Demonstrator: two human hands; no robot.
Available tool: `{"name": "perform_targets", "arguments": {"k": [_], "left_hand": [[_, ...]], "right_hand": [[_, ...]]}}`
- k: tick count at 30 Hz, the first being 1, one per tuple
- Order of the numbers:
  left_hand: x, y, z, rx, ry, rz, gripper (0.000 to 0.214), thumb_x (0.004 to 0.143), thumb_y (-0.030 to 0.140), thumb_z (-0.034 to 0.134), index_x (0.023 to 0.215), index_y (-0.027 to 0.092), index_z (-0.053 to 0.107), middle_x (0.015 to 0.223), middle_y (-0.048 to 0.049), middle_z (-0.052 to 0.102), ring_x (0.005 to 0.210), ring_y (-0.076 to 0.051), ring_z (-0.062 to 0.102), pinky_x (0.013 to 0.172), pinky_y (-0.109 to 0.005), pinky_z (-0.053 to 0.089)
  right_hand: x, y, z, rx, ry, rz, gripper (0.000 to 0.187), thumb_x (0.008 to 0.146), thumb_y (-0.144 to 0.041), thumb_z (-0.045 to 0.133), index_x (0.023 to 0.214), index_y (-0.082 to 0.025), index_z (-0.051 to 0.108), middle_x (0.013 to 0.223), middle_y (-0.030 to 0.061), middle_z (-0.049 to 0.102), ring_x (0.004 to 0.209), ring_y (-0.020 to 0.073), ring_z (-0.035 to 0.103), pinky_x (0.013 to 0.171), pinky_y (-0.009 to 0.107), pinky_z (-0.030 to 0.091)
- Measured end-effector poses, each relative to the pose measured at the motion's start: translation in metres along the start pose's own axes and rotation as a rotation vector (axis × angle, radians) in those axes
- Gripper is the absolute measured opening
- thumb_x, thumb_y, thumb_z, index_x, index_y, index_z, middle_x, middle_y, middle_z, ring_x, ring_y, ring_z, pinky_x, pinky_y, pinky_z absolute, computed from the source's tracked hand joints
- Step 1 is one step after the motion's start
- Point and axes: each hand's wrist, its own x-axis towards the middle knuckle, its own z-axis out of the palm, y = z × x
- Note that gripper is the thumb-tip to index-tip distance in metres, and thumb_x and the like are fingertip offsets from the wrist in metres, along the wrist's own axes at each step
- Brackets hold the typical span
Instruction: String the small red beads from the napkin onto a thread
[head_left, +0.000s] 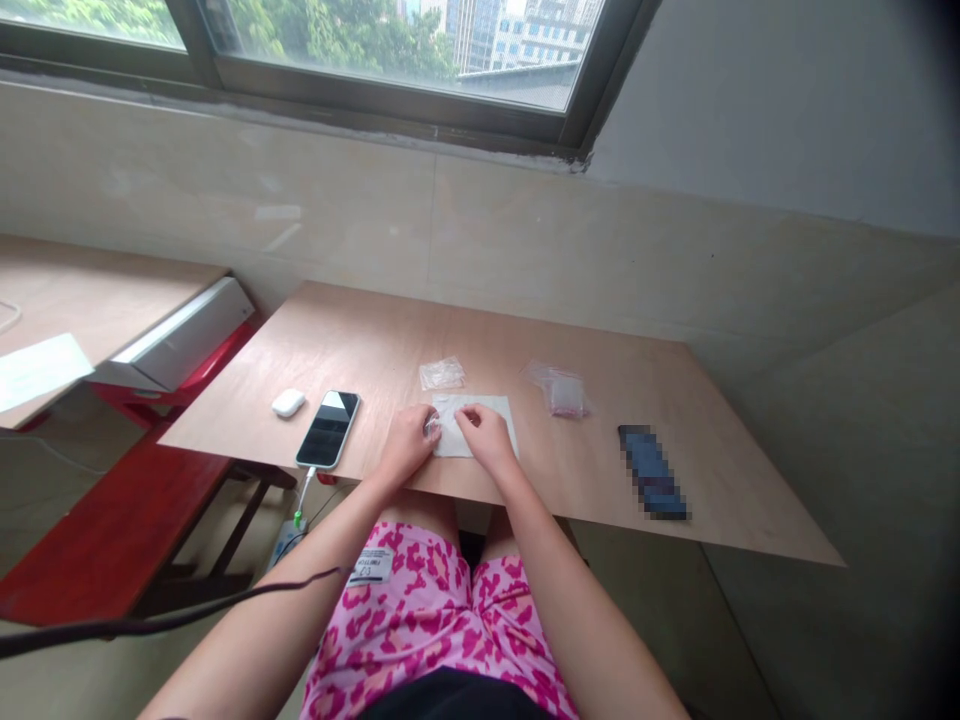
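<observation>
My left hand [409, 440] rests over the left edge of a white sheet [490, 404], its fingers closed on a small piece of clear plastic [433, 426]. Over the right part of the sheet, the fingers of my right hand [484, 434] are pinched together; whatever is between them is too small to tell. A flat clear plastic bag [442, 374] lies just behind the sheet. To the right is a pile of clear zip bags [564, 392] with reddish edges, apart from both hands.
On the wooden table [600, 470], left of my hands, lie a phone [328, 430] on a charging cable [305, 490] and a white earbud case [288, 403]. A pixelated dark phone-shaped object [652, 473] lies at right. A red bench [112, 520] stands at left, and a dark cable [187, 603] crosses my left forearm.
</observation>
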Motion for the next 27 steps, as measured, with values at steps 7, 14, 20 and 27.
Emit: {"name": "perform_targets", "arguments": {"k": [7,14,20,27], "left_hand": [[0.0,0.0,0.0,-0.01,-0.004,-0.005,0.017,0.085,0.015,0.066,0.102,0.02,0.067,0.099,-0.007,0.073,0.092,-0.025,0.066,0.085,-0.036,0.049],[0.001,0.003,-0.004,-0.033,-0.016,-0.016,0.015,0.084,0.014,0.065,0.098,0.021,0.068,0.096,-0.007,0.073,0.089,-0.025,0.067,0.082,-0.036,0.048],[0.001,0.001,-0.002,-0.04,-0.008,-0.011,0.016,0.084,0.014,0.066,0.098,0.021,0.068,0.096,-0.007,0.073,0.089,-0.025,0.067,0.083,-0.035,0.048],[0.001,0.003,-0.003,-0.033,-0.014,-0.018,0.014,0.083,0.014,0.066,0.096,0.021,0.067,0.093,-0.0065,0.072,0.087,-0.025,0.066,0.082,-0.035,0.048]], "right_hand": [[0.014,0.005,-0.009,-0.099,0.035,0.012,0.022,0.095,-0.03,0.06,0.088,-0.019,0.077,0.089,0.0058,0.079,0.081,0.0202,0.072,0.076,0.027,0.051],[0.026,0.033,-0.013,-0.29,0.005,-0.01,0.012,0.086,-0.019,0.069,0.095,-0.017,0.077,0.098,0.0097,0.076,0.092,0.022,0.069,0.088,0.029,0.049],[0.026,0.031,-0.007,-0.269,-0.017,-0.031,0.008,0.086,-0.018,0.069,0.089,-0.019,0.076,0.099,0.0085,0.075,0.094,0.0211,0.068,0.089,0.029,0.048],[0.011,0.014,-0.004,-0.118,0.022,0.027,0.022,0.094,-0.032,0.058,0.089,-0.018,0.074,0.09,0.0064,0.078,0.082,0.0201,0.07,0.077,0.028,0.052]]}}
